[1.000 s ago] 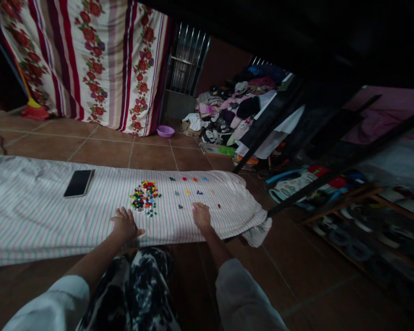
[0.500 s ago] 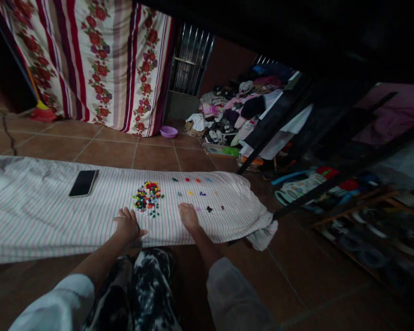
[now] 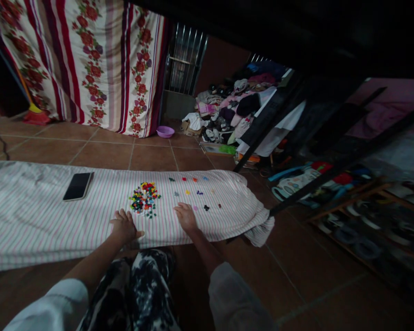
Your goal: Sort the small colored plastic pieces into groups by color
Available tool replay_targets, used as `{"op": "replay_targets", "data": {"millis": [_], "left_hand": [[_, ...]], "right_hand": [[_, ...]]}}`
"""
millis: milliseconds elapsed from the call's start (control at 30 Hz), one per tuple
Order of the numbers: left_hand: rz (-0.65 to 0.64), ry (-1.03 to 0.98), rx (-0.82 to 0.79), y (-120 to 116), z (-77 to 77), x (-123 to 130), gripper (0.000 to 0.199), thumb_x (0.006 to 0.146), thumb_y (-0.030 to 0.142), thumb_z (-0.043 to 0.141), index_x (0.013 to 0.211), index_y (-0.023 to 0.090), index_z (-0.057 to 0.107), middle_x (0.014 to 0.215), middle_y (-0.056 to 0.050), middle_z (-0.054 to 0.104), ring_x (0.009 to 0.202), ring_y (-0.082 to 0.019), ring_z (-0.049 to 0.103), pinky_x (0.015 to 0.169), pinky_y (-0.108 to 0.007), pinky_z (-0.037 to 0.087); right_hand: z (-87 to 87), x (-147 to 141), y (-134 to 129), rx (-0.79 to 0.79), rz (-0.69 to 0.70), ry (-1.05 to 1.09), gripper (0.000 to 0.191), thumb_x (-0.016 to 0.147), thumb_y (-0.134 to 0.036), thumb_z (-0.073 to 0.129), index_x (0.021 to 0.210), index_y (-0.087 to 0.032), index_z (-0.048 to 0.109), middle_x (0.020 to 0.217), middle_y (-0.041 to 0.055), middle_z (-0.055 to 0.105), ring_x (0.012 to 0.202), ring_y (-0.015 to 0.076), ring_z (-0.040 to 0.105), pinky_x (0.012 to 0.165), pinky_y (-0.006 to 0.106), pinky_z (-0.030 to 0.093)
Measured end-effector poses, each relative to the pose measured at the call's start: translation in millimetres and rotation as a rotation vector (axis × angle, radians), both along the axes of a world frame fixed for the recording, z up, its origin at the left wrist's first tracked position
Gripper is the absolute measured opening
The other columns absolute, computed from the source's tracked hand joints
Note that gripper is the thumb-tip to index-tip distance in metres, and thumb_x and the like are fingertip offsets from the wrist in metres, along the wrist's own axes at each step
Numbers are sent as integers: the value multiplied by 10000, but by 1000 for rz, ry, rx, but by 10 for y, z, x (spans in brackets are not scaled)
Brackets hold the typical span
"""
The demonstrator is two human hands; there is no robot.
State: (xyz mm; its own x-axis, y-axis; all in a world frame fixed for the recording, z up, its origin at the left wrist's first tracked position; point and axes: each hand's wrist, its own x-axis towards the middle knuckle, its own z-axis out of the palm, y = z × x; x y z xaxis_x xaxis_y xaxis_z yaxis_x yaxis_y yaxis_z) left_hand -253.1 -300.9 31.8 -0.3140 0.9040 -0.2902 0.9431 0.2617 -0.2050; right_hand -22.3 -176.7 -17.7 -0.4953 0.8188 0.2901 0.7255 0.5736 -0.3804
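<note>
A mixed heap of tiny coloured pieces [image 3: 145, 198] lies on the striped cloth [image 3: 96, 220]. Small groups sorted by colour sit to its right, among them dark green [image 3: 171, 179], yellow [image 3: 187, 192], purple [image 3: 199, 193] and black pieces [image 3: 206, 208]. My left hand [image 3: 124, 226] rests on the cloth just below the heap, fingers spread, holding nothing. My right hand [image 3: 186, 217] is over the cloth between the heap and the black group, beside a pink group [image 3: 195, 208]. Its fingers are bent and close together; whether they hold a piece is too small to tell.
A phone [image 3: 77, 186] lies on the cloth at the left. Beyond are a floral curtain [image 3: 96, 69], a purple basin [image 3: 165, 132] and piled clothes [image 3: 234, 105]. A dark metal post [image 3: 296, 195] slants at the right, near a shoe rack [image 3: 352, 202].
The whole view has shifted slightly. My right hand has moved a little away from the pink group, which shows more fully. My left hand stays on the cloth.
</note>
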Motion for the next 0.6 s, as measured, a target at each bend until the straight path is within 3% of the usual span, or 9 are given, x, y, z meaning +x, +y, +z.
{"op": "replay_targets", "data": {"millis": [267,400,600], "left_hand": [[-9,-7,8,-2,-22,-13,978,775,646,415,1400,-91,267,1443,-407,237,1318,-558,264,886,-616,386],[-7,8,-2,-6,-19,-10,970,788,650,404,1404,-86,261,1447,-403,232,1323,-548,263,888,-601,392],[-16,-2,38,-15,-38,-14,975,777,641,439,1391,-100,282,1432,-418,243,1311,-563,268,869,-623,396]], "right_hand": [[110,476,190,8,-306,-55,305,872,-159,470,1107,-147,665,1113,114,650,1076,212,541,959,328,380],[121,573,244,-30,-280,-130,327,869,-145,469,1141,-143,650,1102,112,664,1058,208,558,952,324,369],[70,513,274,-42,-206,-135,280,865,-113,457,1018,-171,684,1051,76,677,990,188,578,936,304,373]]}}
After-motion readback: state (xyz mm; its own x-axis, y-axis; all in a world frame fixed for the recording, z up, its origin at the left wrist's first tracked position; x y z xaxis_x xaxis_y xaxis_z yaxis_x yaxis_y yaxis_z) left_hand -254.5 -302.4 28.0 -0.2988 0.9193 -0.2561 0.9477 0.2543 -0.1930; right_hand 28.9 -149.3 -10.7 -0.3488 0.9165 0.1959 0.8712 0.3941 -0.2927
